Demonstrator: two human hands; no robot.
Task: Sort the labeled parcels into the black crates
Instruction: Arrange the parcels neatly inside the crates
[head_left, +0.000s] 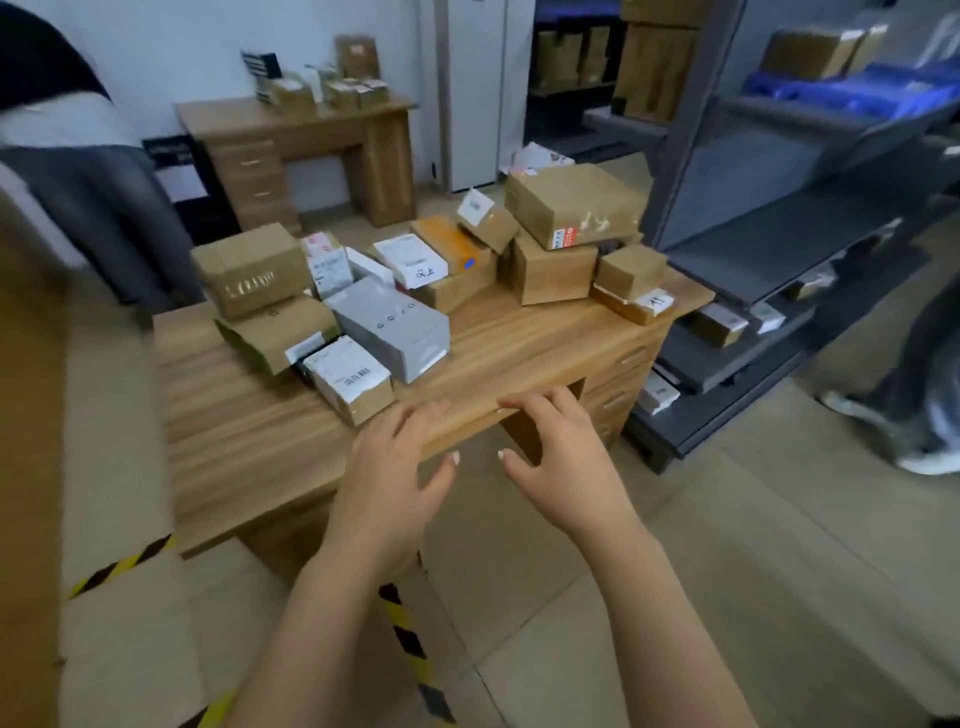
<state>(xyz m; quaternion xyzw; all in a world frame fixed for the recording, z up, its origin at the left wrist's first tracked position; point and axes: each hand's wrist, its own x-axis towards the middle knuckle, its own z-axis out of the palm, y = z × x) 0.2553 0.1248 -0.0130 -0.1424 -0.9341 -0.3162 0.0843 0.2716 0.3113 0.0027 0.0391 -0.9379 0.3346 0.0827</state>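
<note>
Several labeled parcels lie piled on a wooden desk (249, 457). Nearest me are a small brown box with a white barcode label (349, 378) and a grey box (392, 327). Further back stand a brown box with pale lettering (252, 270) and a large brown carton (574, 205) on top of the right-hand stack. My left hand (395, 467) and my right hand (561, 447) hover over the desk's front edge, fingers spread and relaxed, holding nothing. No black crate is clearly visible.
A dark metal shelving rack (769, 249) with small parcels stands to the right. A second desk (306, 140) with boxes is at the back wall. Another person's legs and shoes (914, 415) are at far right. Yellow-black floor tape (410, 644) runs below.
</note>
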